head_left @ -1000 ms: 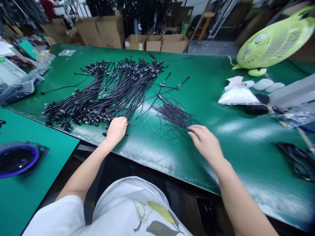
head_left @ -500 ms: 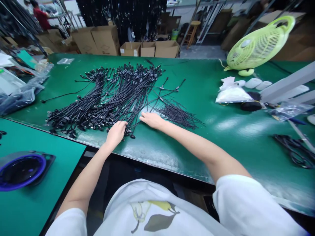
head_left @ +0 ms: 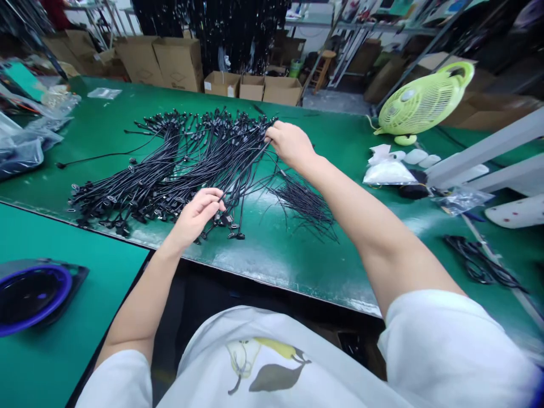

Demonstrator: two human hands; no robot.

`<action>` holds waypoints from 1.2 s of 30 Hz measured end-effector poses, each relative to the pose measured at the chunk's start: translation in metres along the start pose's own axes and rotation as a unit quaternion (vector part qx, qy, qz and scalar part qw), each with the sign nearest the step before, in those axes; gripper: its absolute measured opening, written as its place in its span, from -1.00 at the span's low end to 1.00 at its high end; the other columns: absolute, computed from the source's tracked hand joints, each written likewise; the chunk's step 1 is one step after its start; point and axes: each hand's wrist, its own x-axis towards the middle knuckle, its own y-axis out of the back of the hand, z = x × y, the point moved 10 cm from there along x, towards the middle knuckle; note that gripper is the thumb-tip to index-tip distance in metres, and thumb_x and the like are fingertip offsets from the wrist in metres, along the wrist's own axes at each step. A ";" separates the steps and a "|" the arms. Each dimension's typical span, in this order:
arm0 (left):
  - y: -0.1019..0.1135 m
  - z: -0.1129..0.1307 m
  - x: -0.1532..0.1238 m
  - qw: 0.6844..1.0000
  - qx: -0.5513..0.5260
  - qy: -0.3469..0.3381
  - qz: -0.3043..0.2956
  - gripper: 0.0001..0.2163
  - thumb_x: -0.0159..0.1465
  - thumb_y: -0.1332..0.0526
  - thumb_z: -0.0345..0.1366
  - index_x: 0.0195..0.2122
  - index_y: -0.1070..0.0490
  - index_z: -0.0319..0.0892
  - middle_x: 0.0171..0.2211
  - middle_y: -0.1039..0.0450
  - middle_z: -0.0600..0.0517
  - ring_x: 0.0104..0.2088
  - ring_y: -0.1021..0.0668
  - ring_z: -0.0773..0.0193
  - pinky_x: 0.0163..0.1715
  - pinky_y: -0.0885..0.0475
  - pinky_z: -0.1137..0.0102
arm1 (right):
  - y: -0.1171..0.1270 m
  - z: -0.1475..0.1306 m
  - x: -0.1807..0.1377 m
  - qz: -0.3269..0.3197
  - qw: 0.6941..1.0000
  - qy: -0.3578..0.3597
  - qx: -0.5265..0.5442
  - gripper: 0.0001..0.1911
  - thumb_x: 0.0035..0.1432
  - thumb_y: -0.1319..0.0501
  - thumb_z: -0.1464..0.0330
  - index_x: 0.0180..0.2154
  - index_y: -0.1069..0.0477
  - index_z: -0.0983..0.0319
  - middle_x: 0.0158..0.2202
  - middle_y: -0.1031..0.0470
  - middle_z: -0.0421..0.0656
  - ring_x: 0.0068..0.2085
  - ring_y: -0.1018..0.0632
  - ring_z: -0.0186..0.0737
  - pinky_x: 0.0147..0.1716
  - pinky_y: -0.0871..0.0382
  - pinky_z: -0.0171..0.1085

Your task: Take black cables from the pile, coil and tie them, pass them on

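Note:
A large pile of black cables [head_left: 208, 153] with small connectors at both ends lies across the green table. At the pile's far right end, my right hand [head_left: 293, 144] is closed on cables near their connectors. My left hand [head_left: 198, 215] is at the near side, its fingers curled around a cable by the near connectors; the fingertips partly hide it. To the right of the pile is a loose bunch of thin black strips [head_left: 304, 204], possibly cable ties.
A green fan [head_left: 425, 105] stands at the back right, near a white plastic bag [head_left: 389, 170] and a grey metal bar [head_left: 488, 144]. A coiled black cord [head_left: 480, 260] lies at the right. Cardboard boxes [head_left: 178, 62] stand beyond the table. A purple-rimmed round dish [head_left: 63, 289] sits at the left.
My right hand has moved away from me to the far right end of the pile and closed on cables there. My left hand has shifted slightly and turned, its fingers more visible.

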 end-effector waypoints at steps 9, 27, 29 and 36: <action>0.012 -0.041 -0.056 0.976 -0.158 0.145 -0.030 -0.69 0.32 -0.10 -0.16 -0.55 -0.24 -0.17 -0.43 -0.36 0.02 -0.36 -0.46 0.25 -0.30 -0.38 0.34 | 0.079 -0.062 -0.013 0.108 0.991 0.056 0.051 -0.57 0.44 0.22 0.28 -0.05 -0.37 0.27 0.01 -0.40 0.00 0.03 -0.37 -0.19 0.03 -0.23 -0.19; 0.003 -0.013 -0.084 0.993 0.019 0.092 0.070 -0.76 0.37 0.03 -0.28 -0.27 -0.41 -0.19 -0.13 -0.48 -0.07 -0.14 -0.51 0.21 -0.05 -0.38 0.30 | 0.053 -0.122 -0.182 -0.140 0.976 0.166 -0.021 -0.82 0.26 -0.04 0.42 -0.29 -0.41 0.20 -0.43 -0.51 -0.14 -0.50 -0.47 -0.31 -0.60 0.03 -0.31; -0.020 0.000 -0.077 0.992 0.090 0.054 0.063 -0.73 0.37 0.09 -0.33 -0.18 -0.41 -0.19 -0.22 -0.47 -0.04 -0.23 -0.50 0.24 -0.09 -0.39 0.31 | 0.064 -0.160 -0.200 -0.163 0.967 0.192 0.045 -0.81 0.29 -0.03 0.42 -0.24 -0.42 0.22 -0.42 -0.51 -0.17 -0.46 -0.47 -0.34 -0.56 0.02 -0.32; -0.096 0.017 -0.085 0.980 -0.136 0.091 -0.116 -0.73 0.40 0.03 -0.18 -0.14 -0.41 -0.18 -0.45 -0.43 0.03 -0.42 -0.48 0.28 -0.33 -0.39 0.38 | 0.089 -0.132 -0.176 -0.072 0.990 0.096 0.080 -0.65 0.40 0.04 0.23 -0.25 -0.44 0.26 -0.37 -0.51 -0.11 -0.39 -0.46 -0.31 -0.51 0.04 -0.32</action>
